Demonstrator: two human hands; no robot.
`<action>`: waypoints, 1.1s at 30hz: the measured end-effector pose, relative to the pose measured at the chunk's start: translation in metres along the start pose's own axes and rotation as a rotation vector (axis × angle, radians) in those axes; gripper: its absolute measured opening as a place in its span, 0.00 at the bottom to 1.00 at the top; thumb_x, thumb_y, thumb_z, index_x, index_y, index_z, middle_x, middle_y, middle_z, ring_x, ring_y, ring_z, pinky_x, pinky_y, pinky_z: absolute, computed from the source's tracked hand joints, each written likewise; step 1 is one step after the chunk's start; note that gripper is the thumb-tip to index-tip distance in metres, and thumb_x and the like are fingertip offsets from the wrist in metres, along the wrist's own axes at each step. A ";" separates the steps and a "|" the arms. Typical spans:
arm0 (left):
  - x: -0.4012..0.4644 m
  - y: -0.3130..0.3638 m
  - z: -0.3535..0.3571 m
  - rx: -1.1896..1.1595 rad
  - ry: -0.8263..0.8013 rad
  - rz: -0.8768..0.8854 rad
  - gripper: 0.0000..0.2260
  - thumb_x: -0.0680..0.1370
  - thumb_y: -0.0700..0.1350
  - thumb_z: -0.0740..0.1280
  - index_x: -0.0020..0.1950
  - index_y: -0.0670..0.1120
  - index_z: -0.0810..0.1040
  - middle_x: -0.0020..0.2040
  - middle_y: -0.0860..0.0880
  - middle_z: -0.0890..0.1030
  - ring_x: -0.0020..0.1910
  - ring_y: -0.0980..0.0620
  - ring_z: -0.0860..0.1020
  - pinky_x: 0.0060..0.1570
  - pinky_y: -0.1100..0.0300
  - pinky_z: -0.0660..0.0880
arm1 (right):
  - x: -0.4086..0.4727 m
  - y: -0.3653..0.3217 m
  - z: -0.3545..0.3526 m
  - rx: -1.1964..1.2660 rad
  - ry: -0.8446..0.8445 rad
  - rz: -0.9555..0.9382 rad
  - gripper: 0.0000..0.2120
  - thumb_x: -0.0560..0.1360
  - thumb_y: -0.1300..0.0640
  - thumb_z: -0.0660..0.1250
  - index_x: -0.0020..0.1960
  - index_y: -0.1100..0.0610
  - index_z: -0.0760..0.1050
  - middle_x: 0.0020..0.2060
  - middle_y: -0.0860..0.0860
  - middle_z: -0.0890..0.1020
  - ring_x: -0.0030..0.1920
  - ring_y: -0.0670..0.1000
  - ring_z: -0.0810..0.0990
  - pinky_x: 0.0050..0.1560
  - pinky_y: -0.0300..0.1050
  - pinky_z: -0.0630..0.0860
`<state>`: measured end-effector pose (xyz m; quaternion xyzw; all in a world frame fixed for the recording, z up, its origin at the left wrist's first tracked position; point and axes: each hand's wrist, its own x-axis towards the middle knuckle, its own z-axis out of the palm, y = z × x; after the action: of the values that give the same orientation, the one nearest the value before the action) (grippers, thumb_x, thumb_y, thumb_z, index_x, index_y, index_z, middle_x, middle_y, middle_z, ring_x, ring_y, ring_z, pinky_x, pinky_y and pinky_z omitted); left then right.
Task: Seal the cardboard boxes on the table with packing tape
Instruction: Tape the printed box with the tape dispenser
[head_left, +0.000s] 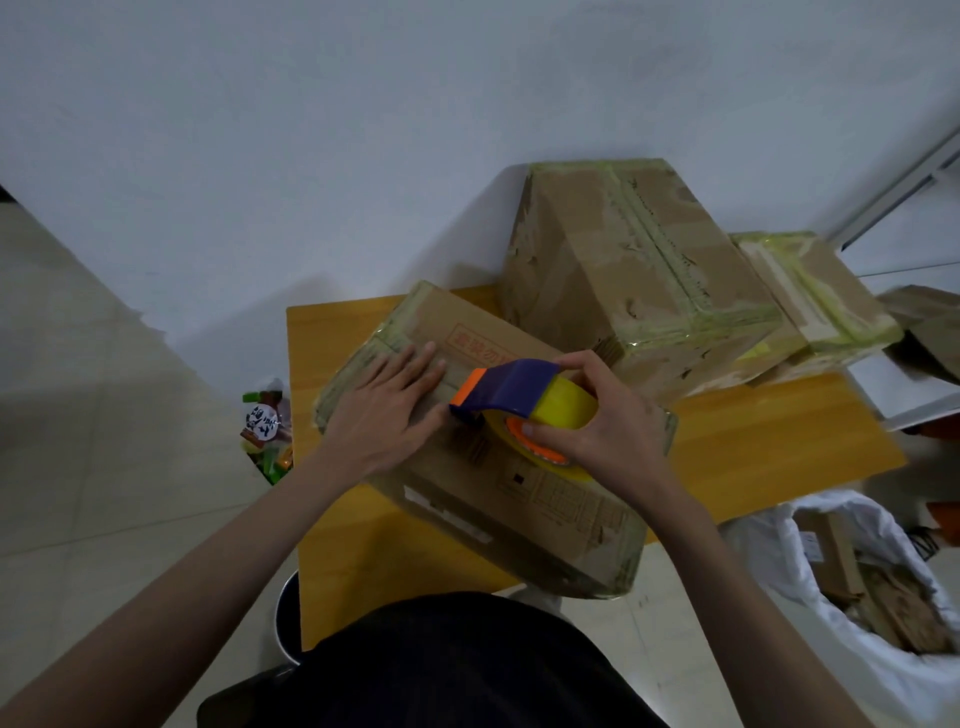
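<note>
A worn cardboard box lies at an angle on the yellow wooden table, right in front of me. My left hand lies flat on the box top with straight fingers, pressing it down. My right hand grips a tape dispenser with a purple and orange body and a yellow tape roll, held against the box top just right of my left hand. Behind stand a large taped box and a smaller taped box at the back right.
A white bag with cardboard scraps sits on the floor at the right. Colourful packets lie on the floor left of the table. A white wall runs close behind the table. A dark round stool shows below the table's front edge.
</note>
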<state>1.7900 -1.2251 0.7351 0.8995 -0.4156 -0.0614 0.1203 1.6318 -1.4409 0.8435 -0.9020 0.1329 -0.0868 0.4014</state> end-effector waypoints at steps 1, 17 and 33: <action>0.001 -0.006 -0.001 0.002 0.028 -0.026 0.34 0.80 0.68 0.36 0.82 0.54 0.53 0.82 0.54 0.50 0.81 0.55 0.45 0.79 0.53 0.41 | 0.000 0.000 0.002 0.013 0.008 0.008 0.27 0.68 0.49 0.81 0.61 0.46 0.71 0.49 0.42 0.78 0.51 0.43 0.77 0.45 0.40 0.75; 0.054 -0.079 -0.027 0.073 -0.114 0.124 0.29 0.81 0.67 0.34 0.81 0.60 0.43 0.81 0.58 0.40 0.79 0.59 0.36 0.79 0.55 0.39 | 0.008 -0.010 0.019 0.123 -0.044 0.029 0.31 0.70 0.53 0.80 0.64 0.46 0.65 0.49 0.44 0.74 0.50 0.40 0.75 0.42 0.42 0.75; 0.055 -0.081 -0.025 0.094 -0.126 0.129 0.29 0.80 0.67 0.35 0.81 0.60 0.40 0.81 0.58 0.37 0.78 0.59 0.33 0.77 0.57 0.33 | -0.034 0.016 -0.025 0.228 -0.215 0.203 0.32 0.66 0.45 0.80 0.65 0.39 0.69 0.53 0.35 0.81 0.55 0.42 0.81 0.51 0.41 0.80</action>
<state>1.8902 -1.2125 0.7369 0.8700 -0.4816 -0.0903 0.0551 1.5903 -1.4582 0.8468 -0.8367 0.1690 0.0367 0.5196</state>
